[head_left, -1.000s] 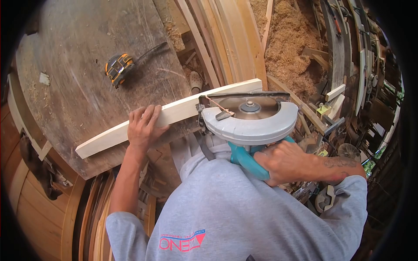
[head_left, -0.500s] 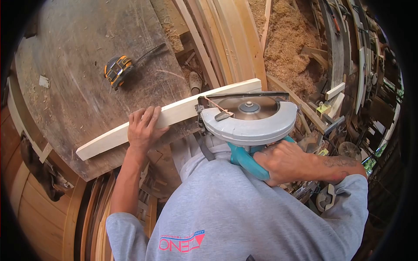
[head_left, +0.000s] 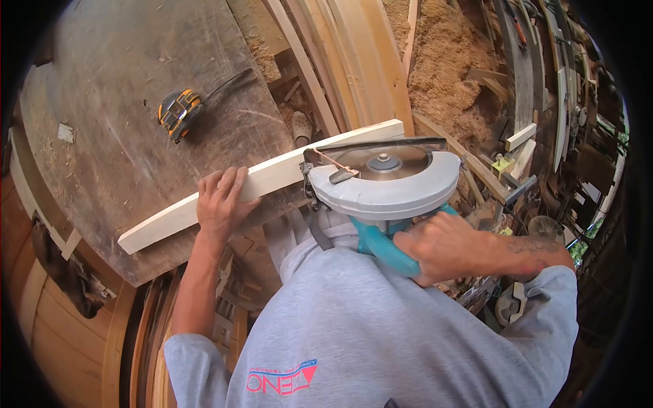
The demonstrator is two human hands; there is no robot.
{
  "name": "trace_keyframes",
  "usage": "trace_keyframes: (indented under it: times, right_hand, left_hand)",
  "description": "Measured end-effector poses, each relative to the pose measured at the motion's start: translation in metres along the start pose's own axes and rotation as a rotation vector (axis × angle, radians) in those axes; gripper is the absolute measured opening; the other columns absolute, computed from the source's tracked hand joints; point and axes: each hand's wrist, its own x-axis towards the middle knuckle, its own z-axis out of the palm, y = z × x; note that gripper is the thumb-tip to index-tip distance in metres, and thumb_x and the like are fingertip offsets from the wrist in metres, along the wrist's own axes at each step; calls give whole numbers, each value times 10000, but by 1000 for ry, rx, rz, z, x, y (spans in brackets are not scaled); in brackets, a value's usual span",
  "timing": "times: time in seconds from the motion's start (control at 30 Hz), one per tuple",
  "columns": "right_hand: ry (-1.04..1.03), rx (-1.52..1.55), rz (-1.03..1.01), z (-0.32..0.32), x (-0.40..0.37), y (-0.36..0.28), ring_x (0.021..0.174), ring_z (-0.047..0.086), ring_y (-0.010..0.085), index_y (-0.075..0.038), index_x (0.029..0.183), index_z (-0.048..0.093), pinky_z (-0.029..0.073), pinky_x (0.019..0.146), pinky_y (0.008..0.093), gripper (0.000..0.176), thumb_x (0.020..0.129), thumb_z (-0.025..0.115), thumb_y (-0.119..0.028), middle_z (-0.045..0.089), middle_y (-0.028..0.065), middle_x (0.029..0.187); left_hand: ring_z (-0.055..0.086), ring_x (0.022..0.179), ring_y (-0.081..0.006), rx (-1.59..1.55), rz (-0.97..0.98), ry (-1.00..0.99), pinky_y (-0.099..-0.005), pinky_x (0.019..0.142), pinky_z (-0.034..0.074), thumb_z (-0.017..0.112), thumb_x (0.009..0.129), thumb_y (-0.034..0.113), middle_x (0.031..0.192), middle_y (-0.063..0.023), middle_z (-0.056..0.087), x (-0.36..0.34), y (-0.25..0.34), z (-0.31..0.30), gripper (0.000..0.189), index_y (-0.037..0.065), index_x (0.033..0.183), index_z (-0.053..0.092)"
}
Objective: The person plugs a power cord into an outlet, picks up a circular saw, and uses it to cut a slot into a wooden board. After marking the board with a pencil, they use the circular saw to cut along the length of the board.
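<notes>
A pale wooden board lies slantwise along the worktable's near edge, its far end jutting out to the right. My left hand is closed on the board, fingers over its top and thumb on the near side. In my right hand is the teal handle of a circular saw, at the board's right part. The saw's round blade looks blurred inside its silver guard. The guard and base hide the spot where the blade meets the wood. My right fingers wrap the handle, mostly out of sight.
On the worn worktable lie a black and yellow tape measure and a white scrap. Long planks stand beyond, beside a heap of sawdust. Wood offcuts and a second saw are at the right.
The view has shifted slightly, moving the saw and the board's right end a little up and left in the picture. Both hands keep their holds.
</notes>
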Motion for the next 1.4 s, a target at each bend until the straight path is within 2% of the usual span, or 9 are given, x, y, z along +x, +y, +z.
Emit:
trace_keyframes:
  times: [0.43,0.5,0.6,0.63,0.7,1.4]
  right_hand:
    - [-33,4,28,-7,0,-1,565,657,386,-7,847,599,533,555,491,232,700,685,-163,662,184,659]
    - [45,-28,-2,-3,-1,0,515,603,346,-51,762,551,505,519,456,225,650,713,-158,587,129,590]
    - [80,-33,-20,-2,-2,1,501,596,347,-52,753,543,499,506,461,222,659,711,-163,571,125,573]
    - [83,-32,-18,-3,-2,0,501,596,347,-52,753,543,499,506,461,222,659,711,-163,571,125,573]
    - [12,-13,20,-7,-2,-2,595,669,392,-19,847,599,536,565,501,228,706,688,-175,664,189,664]
    - [-76,-39,27,-7,0,1,577,674,385,-10,860,605,537,545,497,231,707,676,-168,654,204,633]
  left_hand:
    - [590,1018,-235,-9,-3,-13,-397,871,449,901,502,291,1186,-15,621,0,0,-2,815,120,1255,640]
    - [590,1016,-235,-14,-5,-11,-397,869,449,901,501,291,1184,-15,621,0,0,-2,814,119,1253,640]
    - [589,1012,-236,-11,-1,-11,-399,866,450,899,500,290,1181,-16,621,0,-1,-1,813,117,1251,641]
    - [589,1010,-237,-4,3,-14,-400,865,450,899,499,287,1181,-16,621,0,-1,-1,812,116,1250,641]
    - [587,1008,-238,2,5,-16,-402,865,451,898,498,285,1182,-17,620,0,-1,-1,813,117,1250,641]
    - [583,997,-265,-7,6,-16,-418,865,456,892,503,277,1185,-26,608,-1,-1,0,816,121,1260,634]
